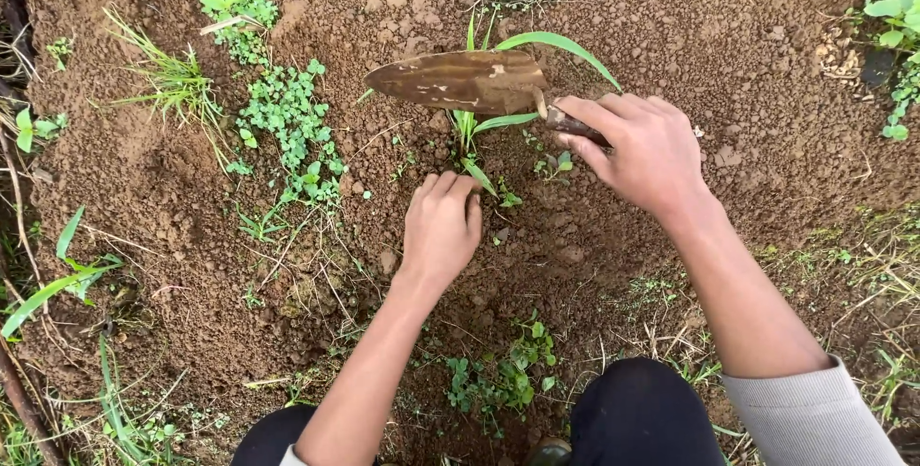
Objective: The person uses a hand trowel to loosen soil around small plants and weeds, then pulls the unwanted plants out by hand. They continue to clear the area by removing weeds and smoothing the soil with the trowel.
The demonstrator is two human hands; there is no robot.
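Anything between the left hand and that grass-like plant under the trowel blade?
Nothing visible. The left hand rests on bare soil with its fingertips right at the base of the grass-like plant. The trowel, held by the right hand, lies across the plant's upper leaves.

You have 2 hands, your left hand (441,228) and right hand (644,148), 1 trowel (460,81), and 1 young plant (471,126).
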